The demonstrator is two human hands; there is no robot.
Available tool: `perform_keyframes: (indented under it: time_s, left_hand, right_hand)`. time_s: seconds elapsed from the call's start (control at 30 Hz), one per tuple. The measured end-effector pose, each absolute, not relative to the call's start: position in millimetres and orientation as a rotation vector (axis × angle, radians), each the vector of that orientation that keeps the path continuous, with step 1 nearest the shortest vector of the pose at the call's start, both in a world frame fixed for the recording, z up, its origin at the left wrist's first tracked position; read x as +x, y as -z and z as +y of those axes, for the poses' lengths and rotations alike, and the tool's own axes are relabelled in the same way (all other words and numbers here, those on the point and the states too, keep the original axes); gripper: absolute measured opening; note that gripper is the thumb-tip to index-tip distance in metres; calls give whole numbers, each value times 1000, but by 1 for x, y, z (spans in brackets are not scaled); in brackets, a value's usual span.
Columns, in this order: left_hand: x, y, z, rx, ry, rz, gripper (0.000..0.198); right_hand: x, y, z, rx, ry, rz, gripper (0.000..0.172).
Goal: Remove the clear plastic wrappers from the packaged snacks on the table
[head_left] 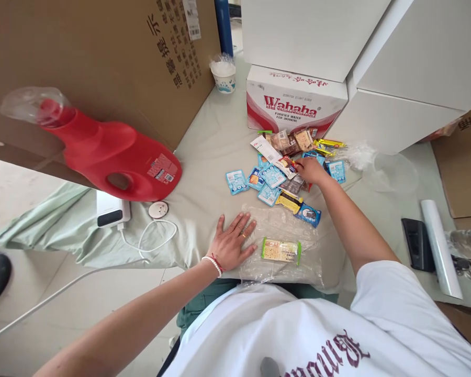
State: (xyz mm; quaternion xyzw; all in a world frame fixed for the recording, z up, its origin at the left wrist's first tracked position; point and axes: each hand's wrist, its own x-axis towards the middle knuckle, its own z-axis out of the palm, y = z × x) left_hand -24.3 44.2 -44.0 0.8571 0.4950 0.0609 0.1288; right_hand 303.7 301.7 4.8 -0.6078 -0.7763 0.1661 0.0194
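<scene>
My left hand (pixel 234 242) lies flat with fingers spread on the left edge of a clear plastic bag (pixel 255 267). On that bag rests a soda biscuit packet (pixel 281 251) with green ends. My right hand (pixel 310 170) reaches into the snack pile, its fingers pinched at the lower end of a long white and red snack packet (pixel 267 150). Around it lie several blue sachets (pixel 273 176), a yellow and black packet (pixel 289 201), a dark blue packet (pixel 308 214) and brown-wrapped biscuits (pixel 303 140). Part of the pile is hidden under my right hand.
Behind the pile stands a Wahaha water carton (pixel 296 102) against white cabinets (pixel 298 36). To the left are a red detergent bottle (pixel 121 152), a white power bank (pixel 112 209) with a cable, and a paper cup (pixel 223 77). A plastic-wrap roll (pixel 441 248) lies right.
</scene>
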Motion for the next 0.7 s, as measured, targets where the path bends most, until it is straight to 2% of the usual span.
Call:
perform_keyframes:
  time_s: [0.07,0.2,0.37,0.43,0.53,0.6,0.7]
  left_hand:
    - [-24,44,44,2492,-177,1439,70]
    - [-24,44,44,2497,-168,1432,75]
    - [-24,43,44,2513,-150,1441,78]
    - [-24,43,44,2518,-139,1446,78]
    - [-23,43,44,2515,-123,1463,83]
    - [-23,44,44,2509,-120,1477,93]
    - [-22,45,44,2498,-125,1485,104]
  right_hand:
    - [302,-6,293,-1911,-499,-2422,37]
    - [296,-16,278,-2059,-256,-2244,38]
    - [253,-23,285,-1962,-215,-2260,40]
    - [227,-20,297,-1994,-214,-2231,46]
    - [191,-10,318,-2081,-303,-2212,66]
    - [177,-6,329,-2084,-327,-2235,63]
    - [177,-12,329,-1989,-173,-2231,56]
